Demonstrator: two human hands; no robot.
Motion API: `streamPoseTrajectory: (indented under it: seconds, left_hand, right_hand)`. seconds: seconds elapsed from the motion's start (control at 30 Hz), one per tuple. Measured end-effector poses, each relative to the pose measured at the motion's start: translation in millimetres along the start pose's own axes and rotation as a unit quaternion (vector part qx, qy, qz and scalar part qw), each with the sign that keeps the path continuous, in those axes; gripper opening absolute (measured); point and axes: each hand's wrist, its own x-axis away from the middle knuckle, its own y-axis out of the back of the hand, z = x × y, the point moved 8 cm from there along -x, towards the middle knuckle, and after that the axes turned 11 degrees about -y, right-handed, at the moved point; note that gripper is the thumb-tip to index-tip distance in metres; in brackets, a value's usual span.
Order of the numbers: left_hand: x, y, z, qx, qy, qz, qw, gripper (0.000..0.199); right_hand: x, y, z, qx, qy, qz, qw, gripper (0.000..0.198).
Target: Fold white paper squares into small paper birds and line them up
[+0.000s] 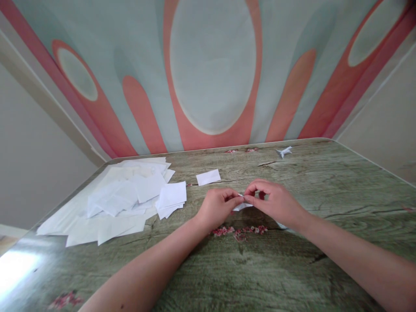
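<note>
Between my two hands is a small folded piece of white paper, partly hidden by the fingers. My left hand pinches its left side with thumb and forefinger. From the right, my right hand pinches the same paper, and the fingertips of both hands nearly meet at its upper edge. A white paper rectangle lies flat on the table just beyond my left hand. Farther off, at the back right, stands a small folded white paper figure.
The wood-patterned table has printed flowers. Loose white sheets spread over its left side, with a small stack of paper squares at their right edge. Behind the table hangs a pink and grey-green patterned backdrop.
</note>
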Motion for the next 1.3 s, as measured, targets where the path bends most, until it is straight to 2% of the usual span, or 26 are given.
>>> streamPoseTrajectory:
  seconds: [0.13, 0.3, 0.43, 0.6, 0.73, 0.87, 1.0, 1.3]
  left_hand:
    - [0.6, 1.5, -11.3, -0.054, -0.037, 0.004, 0.998, 0.024]
    - [1.4, -0.4, -15.6, -0.068, -0.056, 0.009, 0.996, 0.026]
    - [2.3, -0.6, -10.5, -0.021, -0.037, -0.007, 0.999, 0.027]
    - [0.0, 2.5, -3.3, 0.079, 0.01, -0.039, 0.996, 0.029]
    - [-2.1, 8.2, 6.7, 0.193, 0.069, -0.089, 0.975, 0.031]
    - [-2.3, 4.2, 9.4, 0.272, 0.094, -0.085, 0.954, 0.032]
    - [-0.8, 0.2, 6.8, 0.287, 0.099, -0.07, 0.95, 0.032]
    - [-1.1, -2.2, 5.3, 0.249, 0.089, -0.053, 0.963, 0.034]
  right_hand:
    - [0.5, -4.9, -0.5, 0.006, 0.004, 0.025, 1.0, 0.011]
    - [-0.3, -8.7, -5.9, -0.002, -0.027, 0.032, 0.999, 0.012]
    - [-0.9, -12.6, -12.8, -0.045, -0.069, 0.046, 0.996, 0.013]
    - [-3.4, -8.6, -15.4, -0.089, -0.079, 0.06, 0.991, 0.022]
    - [-4.4, -1.9, -13.1, -0.099, -0.071, 0.046, 0.992, 0.025]
    - [-2.1, -3.3, -5.7, -0.063, -0.037, 0.033, 0.997, 0.019]
    - [-0.3, -6.2, -5.2, -0.049, -0.032, 0.021, 0.998, 0.015]
    - [0.7, -4.7, -5.3, -0.019, -0.034, 0.002, 0.999, 0.011]
